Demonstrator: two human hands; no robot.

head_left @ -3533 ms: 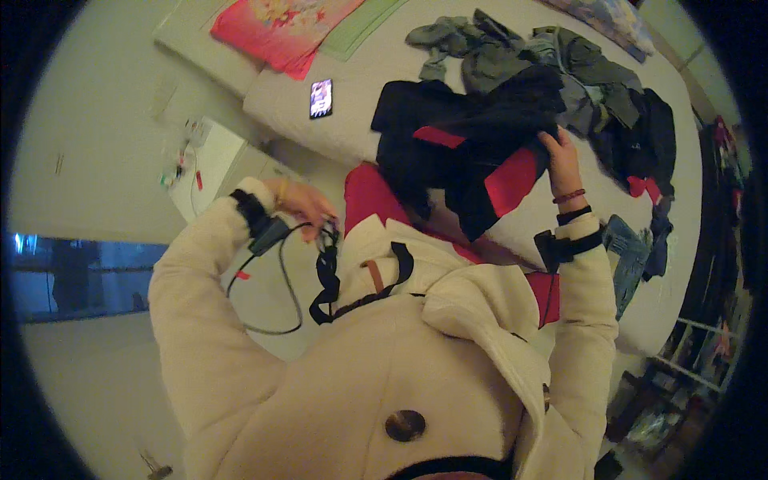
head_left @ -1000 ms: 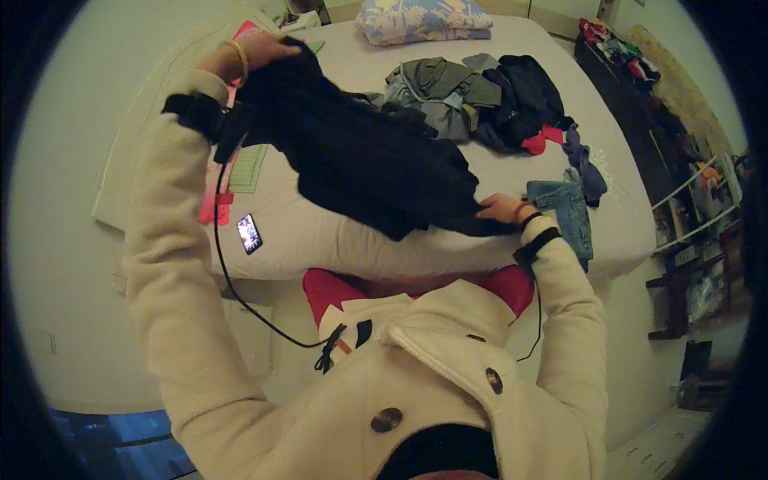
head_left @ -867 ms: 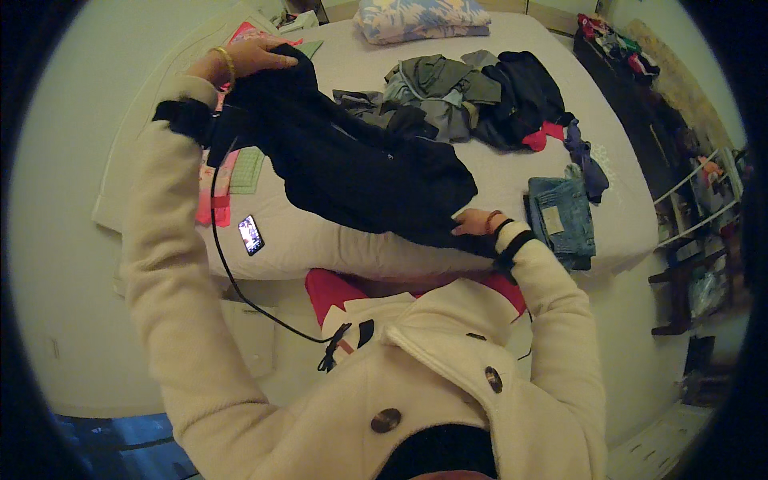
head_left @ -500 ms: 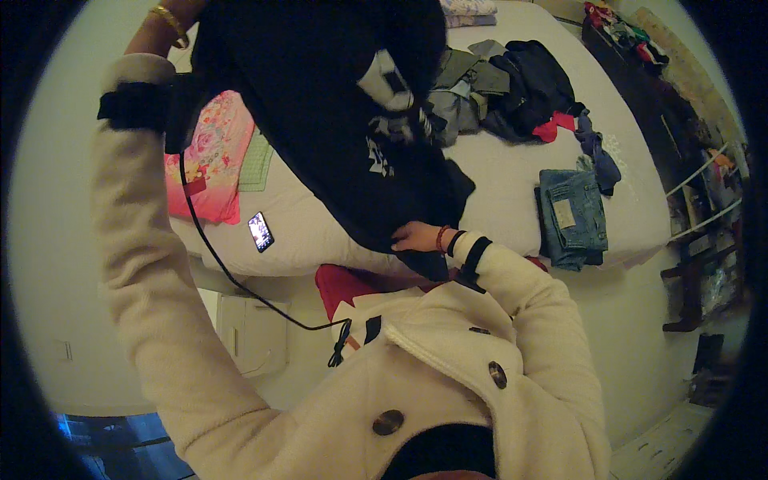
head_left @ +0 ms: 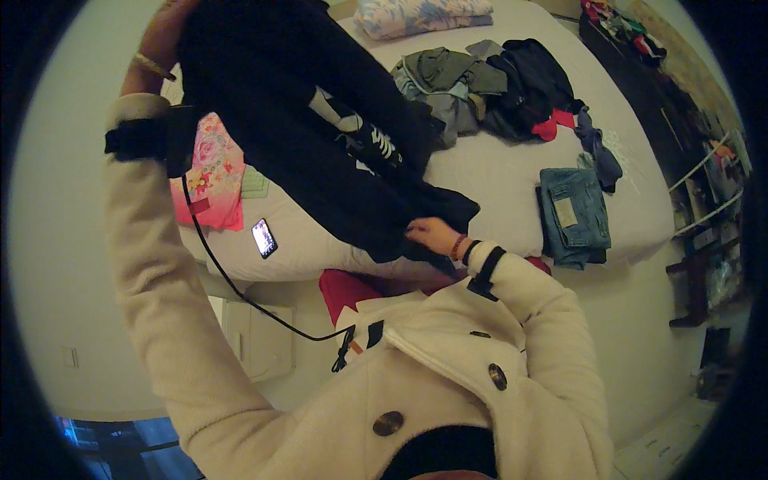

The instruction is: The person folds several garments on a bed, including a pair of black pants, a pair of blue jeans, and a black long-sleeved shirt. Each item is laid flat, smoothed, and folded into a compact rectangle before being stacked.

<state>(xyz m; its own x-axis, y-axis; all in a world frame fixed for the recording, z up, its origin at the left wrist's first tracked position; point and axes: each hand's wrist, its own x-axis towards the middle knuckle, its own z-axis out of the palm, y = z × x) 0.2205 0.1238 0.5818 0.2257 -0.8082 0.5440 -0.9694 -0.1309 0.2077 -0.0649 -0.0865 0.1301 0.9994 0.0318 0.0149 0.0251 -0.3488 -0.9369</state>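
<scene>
A black garment [head_left: 296, 152] with a white and grey print stretches slantwise from upper left to centre, over the bed. My left hand [head_left: 166, 36] is raised at the top left, holding up the garment's upper end; its fingers are hidden by the cloth and the picture's edge. Near the bed's front edge, my right hand [head_left: 433, 235] is closed on the lower end of the same garment, fingers pinching the fabric. Whether it is a shirt or another top cannot be made out.
On the bed [head_left: 496, 192] lie a heap of dark and grey clothes [head_left: 456, 84], folded jeans [head_left: 574, 212], a phone [head_left: 263, 238], a pink floral cloth [head_left: 216, 172] and a folded patterned quilt [head_left: 420, 16]. A black cable [head_left: 232, 278] runs from my left forearm to my coat.
The upper part of the garment has come lower and swung left, uncovering more of the clothes heap and quilt. My right hand has shifted slightly right, keeping its grip.
</scene>
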